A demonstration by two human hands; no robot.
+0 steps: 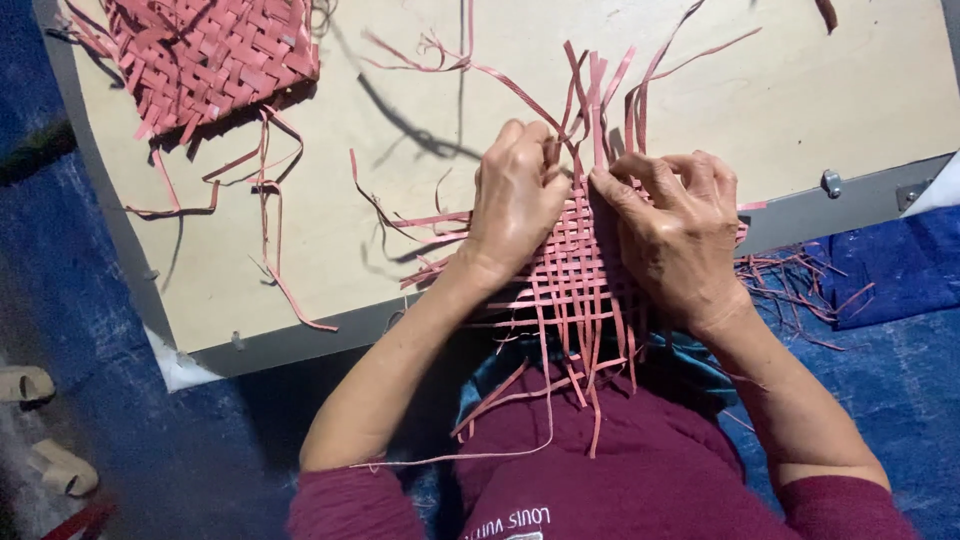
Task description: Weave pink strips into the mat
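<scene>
We see the fingertips of the left hand [517,195] curled down and pinched on the upper edge of the pink woven mat [572,280], right where the loose strips [600,90] rise out of the weave. The fingers of the right hand [680,235] are bent together and clamped on the same edge, thumb and forefinger meeting the left-hand fingertips so that the two hands touch at the top of the mat. Both palms press down on the woven area between them.

We locate the mat at the near edge of the pale wooden board [820,80], partly overhanging it toward the person's lap. Unwoven strip ends hang from the mat's lower edge over the maroon garment [620,470]. Further loose strips fan upward and outward across the board from the pinch point.

A second woven piece [210,55] of the same pink strips lies at the far left corner of the board, well apart from the hands, with stray ends trailing from it. The board rests on a blue floor covering [130,400].
</scene>
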